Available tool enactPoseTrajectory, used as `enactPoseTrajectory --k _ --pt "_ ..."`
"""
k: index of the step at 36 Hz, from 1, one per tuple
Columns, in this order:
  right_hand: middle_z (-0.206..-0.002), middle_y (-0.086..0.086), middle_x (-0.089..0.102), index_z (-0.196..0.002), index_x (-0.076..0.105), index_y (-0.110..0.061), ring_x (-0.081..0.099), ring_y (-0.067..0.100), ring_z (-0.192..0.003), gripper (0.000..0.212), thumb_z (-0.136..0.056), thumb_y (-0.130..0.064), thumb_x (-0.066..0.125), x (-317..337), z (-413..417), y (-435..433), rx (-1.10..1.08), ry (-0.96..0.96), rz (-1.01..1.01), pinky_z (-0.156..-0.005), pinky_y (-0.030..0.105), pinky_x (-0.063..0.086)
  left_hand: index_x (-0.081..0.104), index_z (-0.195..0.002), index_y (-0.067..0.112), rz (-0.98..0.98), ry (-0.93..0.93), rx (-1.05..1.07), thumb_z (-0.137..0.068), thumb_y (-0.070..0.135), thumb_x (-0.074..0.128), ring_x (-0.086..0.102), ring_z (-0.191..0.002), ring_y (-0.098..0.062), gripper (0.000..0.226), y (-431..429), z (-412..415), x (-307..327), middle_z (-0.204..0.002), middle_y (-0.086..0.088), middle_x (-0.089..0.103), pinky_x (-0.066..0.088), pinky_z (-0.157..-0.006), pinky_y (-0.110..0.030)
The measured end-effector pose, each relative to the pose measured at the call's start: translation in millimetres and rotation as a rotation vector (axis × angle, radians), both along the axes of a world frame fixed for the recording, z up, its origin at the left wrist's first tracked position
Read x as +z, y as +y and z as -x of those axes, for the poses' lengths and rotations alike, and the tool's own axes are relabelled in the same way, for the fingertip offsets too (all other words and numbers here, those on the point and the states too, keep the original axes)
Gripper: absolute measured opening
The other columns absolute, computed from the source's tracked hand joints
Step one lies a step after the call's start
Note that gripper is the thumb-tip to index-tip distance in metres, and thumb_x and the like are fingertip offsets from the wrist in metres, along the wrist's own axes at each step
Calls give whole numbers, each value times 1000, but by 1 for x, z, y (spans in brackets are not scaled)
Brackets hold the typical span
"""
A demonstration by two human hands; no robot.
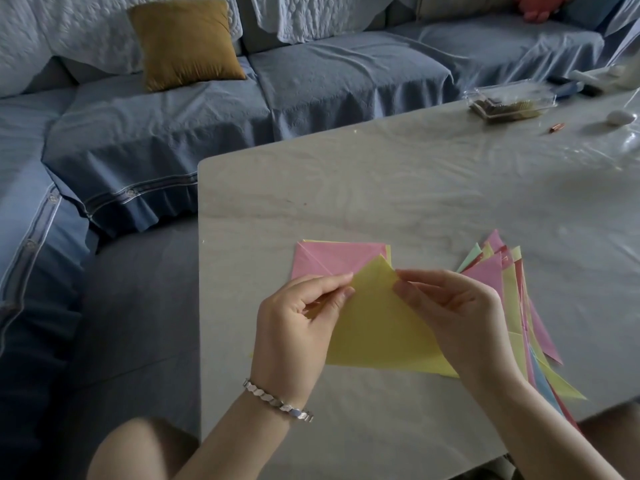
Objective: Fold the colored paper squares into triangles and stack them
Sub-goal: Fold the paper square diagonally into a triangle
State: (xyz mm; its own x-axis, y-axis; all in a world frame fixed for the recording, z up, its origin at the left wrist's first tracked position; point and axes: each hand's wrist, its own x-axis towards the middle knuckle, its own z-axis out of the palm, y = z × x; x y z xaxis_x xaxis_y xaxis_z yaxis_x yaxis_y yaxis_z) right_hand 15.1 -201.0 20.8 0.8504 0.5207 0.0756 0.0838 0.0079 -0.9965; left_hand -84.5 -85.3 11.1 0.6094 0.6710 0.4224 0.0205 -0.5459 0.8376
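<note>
Folding looks well along: left hand (pixel 298 317) and right hand (pixel 453 313) pinch the yellow sheet (pixel 377 323) near its top corner at mid-frame; triangles (pixel 512 282) pile at right, and a few squares (pixel 332 259) wait just above.

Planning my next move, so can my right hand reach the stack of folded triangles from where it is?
Probably yes: the stack of folded triangles lies right beside the right hand, nothing between them, though that hand is pinching the yellow paper.
</note>
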Motion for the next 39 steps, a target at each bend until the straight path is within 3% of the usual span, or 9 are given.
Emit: enactPoseTrajectory --k 12,19,23,28,32,33,36,39 --pt "-59 -15 68 -68 70 -25 60 -7 -56 26 -72 1 71 -1 -2 -1 26 26 8 -58 5 44 72 -84 30 -22 63 -18 -73 20 66 62 -69 4 16 3 3 1 -77 23 67 46 -64 -7" --pt "-70 -17 71 -67 71 -34 63 -7 -66 29 -74 -6 73 -2 -10 -6 276 -82 229 -64 3 41 70 -94 31 -67 190 -122 -71 18 70 61 -65 2 27 6 8 1 -72 20 66 43 -63 -3" --pt "-75 -22 70 -73 72 -37 63 -8 -73 22 -74 -15 74 3 -18 -7 458 -238 421 -70 2 42 72 -93 28 -59 289 -197 -73 9 75 61 -66 1 28 8 13 -1 -71 16 65 44 -62 -4" --pt "-80 -19 71 -81 74 -33 62 -7 -78 14 -77 -19 73 8 -24 -3 606 -389 543 -72 4 44 75 -84 22 -27 374 -265 -74 25 68 60 -61 2 13 9 15 -8 -66 16 63 42 -59 -6" --pt "-81 -16 71 -85 75 -30 62 -7 -78 11 -78 -21 73 1 -30 1 691 -474 582 -71 6 44 74 -77 20 -20 432 -291 -76 11 71 59 -61 2 9 10 16 -13 -61 19 59 42 -59 -6" --pt "-81 -15 71 -85 75 -29 62 -4 -79 9 -79 -22 72 -2 -30 3 674 -540 596 -72 11 47 73 -74 21 -8 450 -275 -77 9 70 59 -60 2 12 10 15 -14 -59 17 60 42 -59 -6" --pt "-82 -13 71 -80 74 -23 63 5 -80 8 -75 -25 68 -20 -34 8 424 -999 511 -80 26 47 65 -65 26 121 472 -128 -79 11 66 58 -53 1 21 14 10 -24 -52 11 61 44 -57 -9" --pt "-97 -4 70 -84 74 -19 64 15 -94 11 -74 -17 70 -40 -25 10 252 -1107 432 -88 30 44 65 -62 20 383 386 52 -80 6 65 59 -48 -5 23 21 4 -41 -48 6 62 54 -57 -25"
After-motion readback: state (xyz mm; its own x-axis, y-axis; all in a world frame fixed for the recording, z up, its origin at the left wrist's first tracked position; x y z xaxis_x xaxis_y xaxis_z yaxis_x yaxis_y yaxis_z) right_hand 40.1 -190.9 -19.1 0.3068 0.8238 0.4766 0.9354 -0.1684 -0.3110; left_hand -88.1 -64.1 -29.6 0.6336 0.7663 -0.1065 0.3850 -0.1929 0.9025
